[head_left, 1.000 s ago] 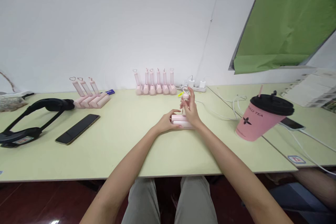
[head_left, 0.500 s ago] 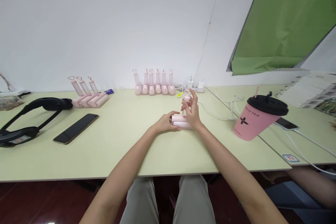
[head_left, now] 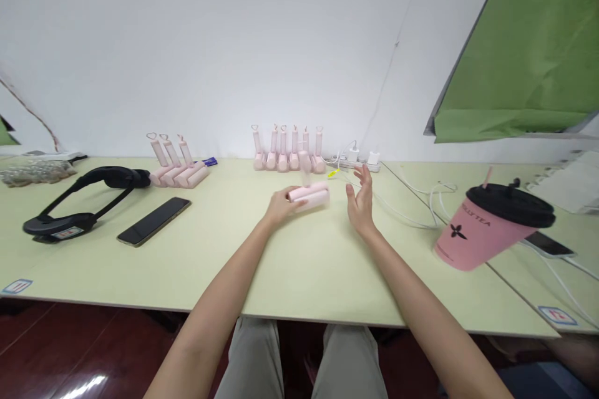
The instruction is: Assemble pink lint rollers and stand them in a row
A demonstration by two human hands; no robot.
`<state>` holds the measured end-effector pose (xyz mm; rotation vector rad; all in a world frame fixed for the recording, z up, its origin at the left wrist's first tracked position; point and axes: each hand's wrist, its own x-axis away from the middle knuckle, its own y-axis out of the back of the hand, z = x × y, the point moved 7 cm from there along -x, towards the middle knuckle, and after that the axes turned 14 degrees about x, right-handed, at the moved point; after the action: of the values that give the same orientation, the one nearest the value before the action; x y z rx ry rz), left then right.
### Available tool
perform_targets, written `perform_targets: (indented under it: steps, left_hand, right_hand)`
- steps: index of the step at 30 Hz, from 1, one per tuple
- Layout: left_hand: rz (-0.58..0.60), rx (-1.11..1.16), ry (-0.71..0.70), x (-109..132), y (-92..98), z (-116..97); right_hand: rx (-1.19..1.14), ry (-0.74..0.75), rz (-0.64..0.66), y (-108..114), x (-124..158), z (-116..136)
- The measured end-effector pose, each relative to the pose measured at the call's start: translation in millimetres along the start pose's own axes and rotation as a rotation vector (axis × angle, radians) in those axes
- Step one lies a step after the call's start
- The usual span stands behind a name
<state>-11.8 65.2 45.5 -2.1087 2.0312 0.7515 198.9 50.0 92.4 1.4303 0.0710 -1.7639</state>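
My left hand (head_left: 281, 206) grips the left end of a pink device (head_left: 309, 197), a double-barrelled base with a slim upright part that looks blurred. The device is slightly tilted over the table. To its right, my right hand (head_left: 362, 201) is apart from it, fingers spread and holding nothing. Against the wall behind stands a row of several similar pink devices (head_left: 282, 162). More of them, three with heart-like loops on top, form a group (head_left: 180, 173) at the left.
A black headset (head_left: 70, 221) and a dark phone (head_left: 154, 221) lie on the left of the table (head_left: 224, 280). At the right a pink cup (head_left: 482, 230) with a black lid stands near white cables. Behind are a power strip and chargers (head_left: 353, 154).
My right hand has let go of the device's upright part and moved right, its fingers opening. The device has shifted left and tilted in my left hand. The view has turned somewhat left.
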Motion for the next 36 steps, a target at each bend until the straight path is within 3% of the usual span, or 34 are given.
perform_targets:
  steps: [3,6,8,10,12,14,20,23,26,29,32,34,36]
  left_hand:
    - [-0.389,-0.033,0.095,-19.8,78.3,28.0]
    - [-0.768,-0.256,0.168,-30.9,161.7,42.9]
    - [-0.948,-0.396,0.172,-38.4,204.8,45.7]
    - [-1.038,-0.510,0.176,-50.4,231.5,49.9]
    - [-1.041,-0.594,0.186,-68.2,240.3,59.3]
    - [-0.996,-0.661,0.189,-89.1,232.6,73.6]
    - [-0.769,-0.661,0.320,-143.9,173.1,137.2]
    - [-0.687,-0.559,0.364,-155.5,161.9,156.0]
    - [-0.589,-0.493,0.349,-153.2,161.9,155.0]
    - [-0.667,-0.652,0.232,-131.6,176.4,124.0]
    - [-0.902,-0.858,0.174,-92.4,208.7,84.7]
    - [-1.069,-0.920,0.249,-61.6,240.0,69.9]
    - [-1.135,-0.948,0.373,-35.7,271.6,67.6]
  right_hand:
    - [0.045,-0.050,0.114,-18.4,11.7,-9.4]
    - [0.138,0.030,0.335,-45.0,27.0,-8.5]
    - [0.176,0.133,0.485,-60.9,36.2,-4.3]
    - [0.185,0.181,0.607,-72.5,42.2,-4.3]
    - [0.184,0.152,0.704,-80.6,45.3,-10.3]
    - [0.186,0.117,0.774,-86.5,47.5,-17.2]
    - [0.175,0.061,0.853,-93.1,48.9,-25.0]
    - [0.160,0.042,0.855,-93.9,47.5,-24.5]
    - [0.161,0.037,0.853,-94.5,46.7,-24.8]
    - [0.166,0.042,0.838,-94.2,45.9,-25.4]
    - [0.168,0.056,0.825,-94.0,45.7,-26.1]
    - [0.167,0.072,0.819,-94.3,45.7,-26.5]
    - [0.169,0.087,0.813,-95.0,45.7,-27.0]
